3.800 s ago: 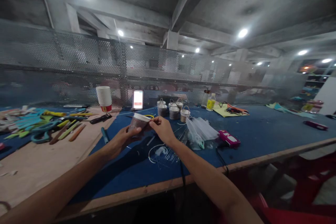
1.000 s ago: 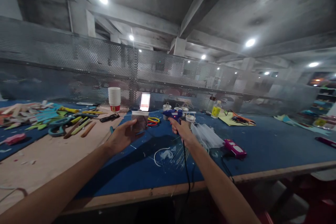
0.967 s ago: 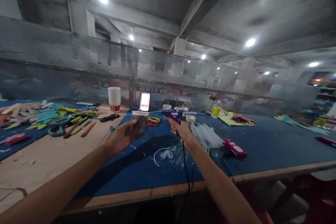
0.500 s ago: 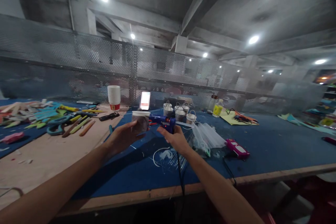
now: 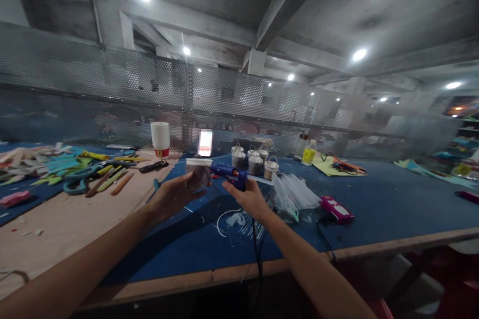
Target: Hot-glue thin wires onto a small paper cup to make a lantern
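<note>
My left hand [image 5: 175,191] is closed around a small cup [image 5: 199,171] with a pale rim and a greyish-brown side. In my right hand [image 5: 250,198] is a blue hot glue gun [image 5: 232,173], its nozzle pointing left at the cup's side. Whether the tip touches the cup I cannot tell. A pale glue stick [image 5: 261,180] sticks out of the gun's back, and its dark cord [image 5: 256,244] hangs down over the table edge. Behind the gun stand several small grey cups with thin looped handles [image 5: 255,164].
Scissors [image 5: 77,182], tools and coloured scraps lie at left, near stacked paper cups [image 5: 160,138]. Clear plastic bags [image 5: 297,190] and a magenta box [image 5: 337,209] lie at right. A yellow-labelled bottle [image 5: 309,152] stands behind. A perforated metal screen [image 5: 232,92] runs along the back.
The whole view has shifted slightly, so everything appears a little further left. Both hands keep the same hold on the cup and the glue gun.
</note>
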The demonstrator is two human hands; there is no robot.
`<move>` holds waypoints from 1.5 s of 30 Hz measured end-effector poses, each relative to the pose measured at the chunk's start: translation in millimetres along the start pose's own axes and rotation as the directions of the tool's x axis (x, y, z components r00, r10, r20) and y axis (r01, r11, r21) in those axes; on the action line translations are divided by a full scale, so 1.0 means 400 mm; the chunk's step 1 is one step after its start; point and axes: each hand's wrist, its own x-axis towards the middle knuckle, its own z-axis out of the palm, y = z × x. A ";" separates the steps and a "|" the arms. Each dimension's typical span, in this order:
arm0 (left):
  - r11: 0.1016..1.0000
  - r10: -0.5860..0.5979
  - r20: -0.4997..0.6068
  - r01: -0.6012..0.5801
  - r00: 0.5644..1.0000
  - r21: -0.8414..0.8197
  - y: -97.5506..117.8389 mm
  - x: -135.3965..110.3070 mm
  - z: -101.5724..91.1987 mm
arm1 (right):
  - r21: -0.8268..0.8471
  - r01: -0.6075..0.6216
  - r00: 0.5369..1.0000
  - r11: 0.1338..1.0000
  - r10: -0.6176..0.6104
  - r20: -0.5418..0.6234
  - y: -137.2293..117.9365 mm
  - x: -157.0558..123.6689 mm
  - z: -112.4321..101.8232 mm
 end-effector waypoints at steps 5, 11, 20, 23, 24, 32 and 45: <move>1.000 0.006 0.077 -0.004 0.997 -0.030 -0.008 0.008 -0.020 | -0.022 0.032 0.999 0.999 -0.032 -0.018 0.001 0.001 0.002; 0.999 0.018 0.122 -0.011 0.992 -0.052 -0.016 0.018 -0.040 | 0.013 0.055 0.998 0.998 -0.055 0.000 -0.005 -0.001 0.004; 0.999 0.005 0.093 -0.001 0.996 -0.052 -0.012 0.010 -0.031 | -0.030 0.071 0.997 0.997 -0.071 -0.009 0.005 0.000 0.001; 0.999 0.003 0.096 0.003 0.995 -0.053 -0.013 0.013 -0.035 | -0.044 0.067 0.998 0.997 -0.068 -0.016 0.001 -0.001 -0.001; 0.999 0.003 0.101 0.003 0.995 -0.052 -0.013 0.014 -0.037 | -0.049 0.068 0.997 0.996 -0.069 -0.017 -0.002 -0.001 -0.002; 0.998 -0.002 0.116 0.010 0.993 -0.068 -0.016 0.016 -0.044 | -0.052 0.047 0.999 0.998 -0.048 -0.021 -0.010 -0.002 -0.002; 0.997 -0.001 0.122 0.011 0.992 -0.083 -0.009 0.011 -0.031 | -0.050 0.021 0.999 0.999 -0.022 -0.029 -0.017 -0.003 -0.001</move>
